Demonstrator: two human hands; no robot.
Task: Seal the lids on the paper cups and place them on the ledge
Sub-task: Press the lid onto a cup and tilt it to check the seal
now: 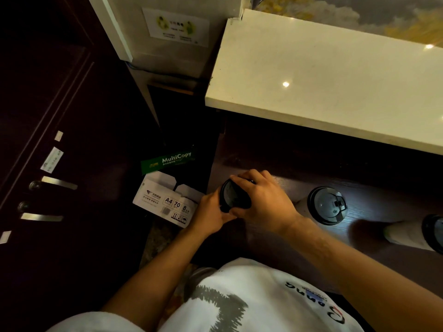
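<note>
A paper cup with a black lid [231, 195] sits at the left end of the dark wooden counter [275, 164]. My right hand [261, 200] lies over the lid, fingers curled round its far rim. My left hand [212, 212] holds the cup's side below the lid; the cup's body is mostly hidden. A second white cup with a black lid [327, 204] stands to the right. A third lidded cup [431, 232] shows at the right edge, cut off by the frame. Above the counter runs the pale stone ledge [323, 75].
A white A4 paper box [163, 200] and a green MultiCopy box [167, 160] lie on the floor left of the counter. A dark wooden door with metal handles [57, 183] fills the left side. A wall notice [176, 27] hangs above.
</note>
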